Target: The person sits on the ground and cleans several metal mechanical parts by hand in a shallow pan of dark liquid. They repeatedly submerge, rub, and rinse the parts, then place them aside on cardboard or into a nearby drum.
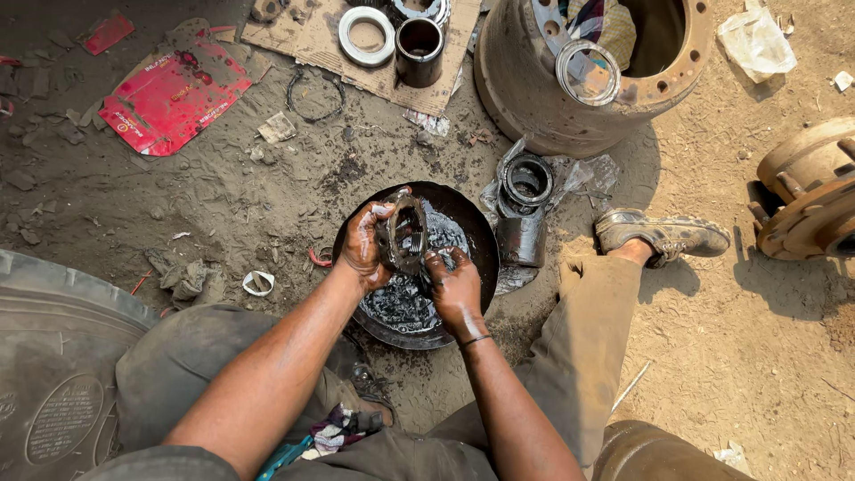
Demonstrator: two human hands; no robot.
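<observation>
- The left hand (363,248) grips a greasy, ring-shaped bearing (405,233) by its left rim, fingers curled round the outer edge, and holds it tilted on edge.
- The right hand (454,287) sits just to the right of and below the bearing, with its fingertips (434,260) pressed against the lower right rim; the hand is half curled, and how firmly it grips cannot be told.
- The bearing hangs between both hands, above the middle of a round black pan (476,232) that holds dark, shiny liquid.
- The pan rests on the dirt ground (267,196), between the person's knees.
- Just beside the pan's right rim, a dark metal sleeve (520,239) and a second bearing ring (526,181) lie on crumpled plastic.
- Beyond those, near the top edge of the ground in view, a rusty brake drum (534,98) stands.
- A sheet of cardboard (312,36) at the top edge carries a silver ring (366,36) and a dark cylinder (419,51).
- A tyre (53,356) fills the lower left corner.
</observation>
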